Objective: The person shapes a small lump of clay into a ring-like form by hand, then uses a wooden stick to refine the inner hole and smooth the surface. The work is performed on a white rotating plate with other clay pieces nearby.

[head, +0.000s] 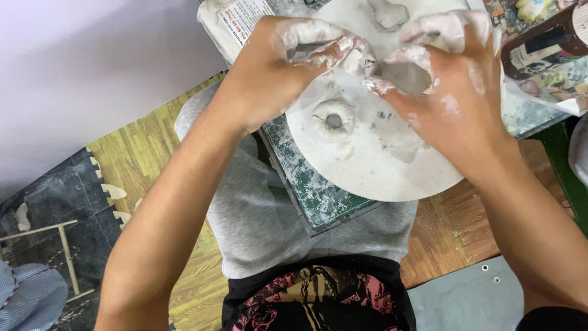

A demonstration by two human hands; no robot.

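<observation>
1. Wood-grain foam floor mats with toothed puzzle edges lie beneath me, yellowish on the left, browner on the right, beside darker marbled tiles.
2. Nearest, I see my lap: grey knit shorts and a black shirt with a pink print.
3. Over my knees sits a green board, glossy and smeared with white residue.
4. On that board rests a round white disc, flat, matte and chalky with dried clay.
5. A small ring of pale clay, doughnut-shaped with a cracked rim, lies on the disc just below my hands.
6. My left hand, caked in grey-white slip, curls its fingers in and pinches a soft lump of wet clay.
7. My right hand pinches the same lump from the other side; thumbs nearly meet over the disc's upper half.
8. Farther off, another clay piece sits at the disc's far edge, and a dark brown bottle lies right.
</observation>
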